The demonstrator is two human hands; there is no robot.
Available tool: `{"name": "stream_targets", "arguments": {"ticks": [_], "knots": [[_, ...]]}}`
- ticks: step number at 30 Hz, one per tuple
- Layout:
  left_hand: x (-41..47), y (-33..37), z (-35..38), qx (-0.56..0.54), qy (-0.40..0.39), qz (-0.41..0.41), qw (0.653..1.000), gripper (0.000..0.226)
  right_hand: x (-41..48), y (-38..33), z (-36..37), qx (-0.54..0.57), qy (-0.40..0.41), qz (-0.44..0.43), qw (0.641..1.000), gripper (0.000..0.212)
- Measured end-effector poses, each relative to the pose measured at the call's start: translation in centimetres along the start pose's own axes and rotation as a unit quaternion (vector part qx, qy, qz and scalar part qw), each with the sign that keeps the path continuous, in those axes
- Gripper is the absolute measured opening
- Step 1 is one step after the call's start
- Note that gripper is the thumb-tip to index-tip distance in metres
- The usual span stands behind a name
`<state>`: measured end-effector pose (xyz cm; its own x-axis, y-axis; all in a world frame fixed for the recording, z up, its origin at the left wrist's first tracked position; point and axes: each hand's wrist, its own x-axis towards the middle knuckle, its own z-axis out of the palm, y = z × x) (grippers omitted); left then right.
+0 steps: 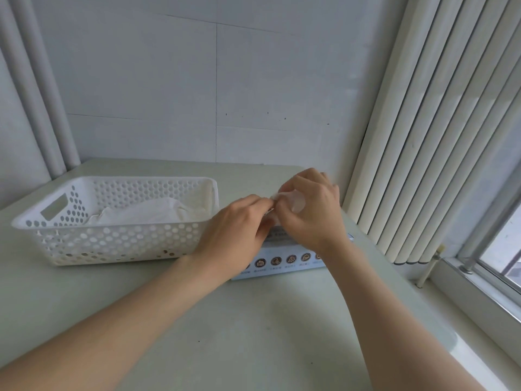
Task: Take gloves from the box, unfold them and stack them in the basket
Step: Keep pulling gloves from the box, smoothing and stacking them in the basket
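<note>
**Glove held by both hands over the box**

We see only a small part of the glove: it is thin, clear and folded small, and the fingers cover most of it. It is in the air, just above the box, between the two hands. The box lies on the table and is mostly hidden behind the hands and wrists. We can see only its front side with a row of round icons. The small print under them is too blurred to read, and the opening of the box is not visible.

The left hand pinches the left edge of the glove with its fingertips. The right hand is a little higher, and its curled fingers grip the other part of the glove. The fingertips of both hands meet. Both forearms are bare and come in from the bottom edge.

The white basket with round holes stands just left of the box. Inside it lies a pale pile of gloves; we cannot count them. White blinds hang at the right.
</note>
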<state>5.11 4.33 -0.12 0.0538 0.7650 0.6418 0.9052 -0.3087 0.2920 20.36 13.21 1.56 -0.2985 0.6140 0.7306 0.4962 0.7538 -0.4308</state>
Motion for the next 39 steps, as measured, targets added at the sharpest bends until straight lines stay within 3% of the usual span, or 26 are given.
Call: {"name": "stream_targets", "arguments": {"ticks": [4,8,12,16,24,26,28,31,33,35,39], "knots": [[0.2,-0.1,0.1,0.018,-0.077,-0.006,0.997,0.029,0.4,-0.3,0.2,0.068,0.035,0.039,0.996,0.016],[0.0,0.2,0.1,0.079,-0.149,-0.004,0.986,0.034,0.4,-0.8,0.0,0.125,0.011,0.09,0.988,0.019],[-0.3,0.4,0.4,0.08,-0.15,-0.025,0.985,0.014,0.6,-1.1,-0.1,0.193,0.029,0.115,0.974,0.019],[-0.3,-0.1,0.8,0.083,-0.149,-0.036,0.985,0.028,1.0,-1.5,-0.4,0.249,0.097,0.14,0.953,0.019],[0.1,0.4,-0.2,0.071,-0.192,-0.044,0.978,0.028,1.6,-2.9,-1.9,0.323,0.197,0.172,0.909,0.029],[0.4,0.9,-0.9,0.017,-0.171,-0.065,0.983,0.029,1.7,-3.3,-2.0,0.313,0.201,0.174,0.912,0.03],[0.8,1.0,-1.4,-0.065,-0.097,-0.106,0.987,0.027,1.5,-3.5,-2.0,0.302,0.187,0.164,0.92,0.03],[1.5,1.3,-2.5,-0.138,0.023,-0.136,0.981,0.047,1.1,-3.9,-1.7,0.289,0.149,0.149,0.934,0.029],[2.0,1.3,-3.4,-0.205,0.071,-0.132,0.967,0.034,0.9,-4.2,-1.7,0.294,0.127,0.145,0.936,0.03],[2.4,1.0,-4.1,-0.252,0.081,-0.119,0.957,0.018,0.9,-4.6,-1.8,0.306,0.115,0.153,0.933,0.03],[2.9,0.2,-4.7,-0.34,0.068,-0.125,0.93,0.024,1.1,-5.1,-1.7,0.317,0.12,0.181,0.923,0.025]]}}
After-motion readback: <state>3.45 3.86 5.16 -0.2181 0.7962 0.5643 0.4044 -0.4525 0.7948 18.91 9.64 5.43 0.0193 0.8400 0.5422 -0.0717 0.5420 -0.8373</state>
